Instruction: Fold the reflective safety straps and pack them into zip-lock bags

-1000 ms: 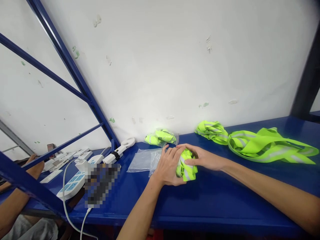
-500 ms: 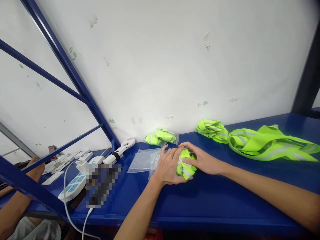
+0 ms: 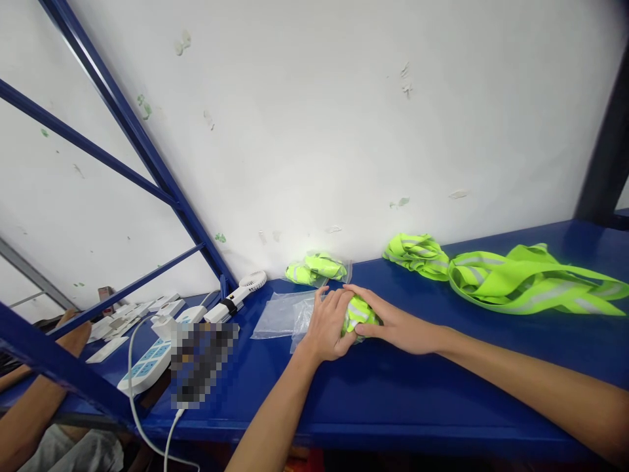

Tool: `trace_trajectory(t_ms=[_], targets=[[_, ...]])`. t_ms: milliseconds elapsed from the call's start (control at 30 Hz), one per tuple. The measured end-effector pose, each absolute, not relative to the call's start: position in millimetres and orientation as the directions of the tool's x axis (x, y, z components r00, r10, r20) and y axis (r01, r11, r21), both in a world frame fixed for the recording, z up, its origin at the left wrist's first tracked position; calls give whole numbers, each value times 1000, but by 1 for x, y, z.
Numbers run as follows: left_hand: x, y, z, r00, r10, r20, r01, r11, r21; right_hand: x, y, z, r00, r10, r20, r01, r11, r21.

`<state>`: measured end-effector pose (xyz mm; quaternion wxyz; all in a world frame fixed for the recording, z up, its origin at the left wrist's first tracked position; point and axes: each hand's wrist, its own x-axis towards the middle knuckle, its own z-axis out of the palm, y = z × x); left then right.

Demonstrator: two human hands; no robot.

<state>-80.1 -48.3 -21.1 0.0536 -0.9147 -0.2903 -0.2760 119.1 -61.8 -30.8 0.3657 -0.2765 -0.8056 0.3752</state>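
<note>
Between my two hands is a bundle of neon-yellow reflective strap (image 3: 358, 316) with silver stripes, held just over the blue shelf. My left hand (image 3: 328, 328) wraps its left side, the thumb pressed against the front. From the right, my right hand (image 3: 393, 321) closes round it, fingers over the top and thumb below. Clear plastic bags (image 3: 280, 316) lie flat just left of my left hand, which partly covers one. Behind my hands, against the wall, sits a clear bag of folded reflective strap (image 3: 316, 269).
Loose reflective straps (image 3: 531, 282) and another bundle (image 3: 417, 254) lie at the right on the blue shelf (image 3: 442, 400). To the left are a white handheld fan (image 3: 236, 298), a power strip (image 3: 147, 367) with cables and a blue frame post (image 3: 147, 151). Another person's arm (image 3: 44, 400) shows far left.
My hands have squeezed closer round the strap bundle, which looks more compact. My left thumb has come up onto its front, and my right fingers have shifted left over its top.
</note>
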Motion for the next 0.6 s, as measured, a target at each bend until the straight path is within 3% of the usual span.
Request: trace_trajectory(t_ms=[267,600], targets=[[-79,-49,-21,658,506,557,556,-826,94,115,-62,-27,-493,768,408,91,512,-854],[-68,-49,-23,683,488,544,580,-815,4,113,-48,-33,-346,862,370,151,440,-885]])
